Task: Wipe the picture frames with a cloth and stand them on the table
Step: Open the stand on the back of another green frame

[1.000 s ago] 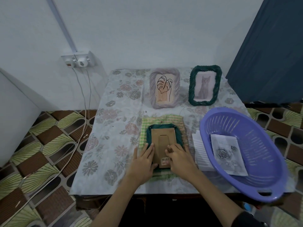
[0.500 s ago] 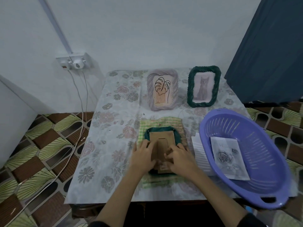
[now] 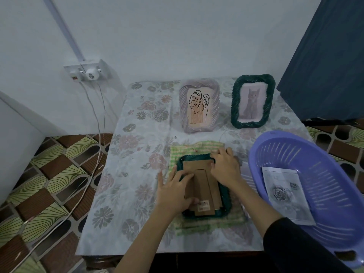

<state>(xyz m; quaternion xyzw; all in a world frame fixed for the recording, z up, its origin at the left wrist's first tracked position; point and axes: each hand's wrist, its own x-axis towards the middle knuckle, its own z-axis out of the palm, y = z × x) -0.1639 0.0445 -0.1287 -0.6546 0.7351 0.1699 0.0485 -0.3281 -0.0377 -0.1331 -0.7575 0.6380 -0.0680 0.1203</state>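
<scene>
The worktop, covered in a pale floral sheet, carries everything. At its right edge a large purple slatted basket overhangs, with a printed rose sheet lying inside. At the back two frames stand upright side by side: a lilac rope-textured frame with a line-drawn leaf, and a dark green rope-textured frame with a grey cat picture. Nearer the front a green checked cloth lies flat, and on it a third frame rests face down, its dark green twisted rim ringing a brown cardboard backing with a strip-shaped stand and a small barcode label. The left hand lies on the backing's left side, fingers spread and fairly straight, thumb near the label. The right hand sits at the frame's upper right corner, fingers bent over the backing's top edge; whether they pinch it I cannot tell.
</scene>
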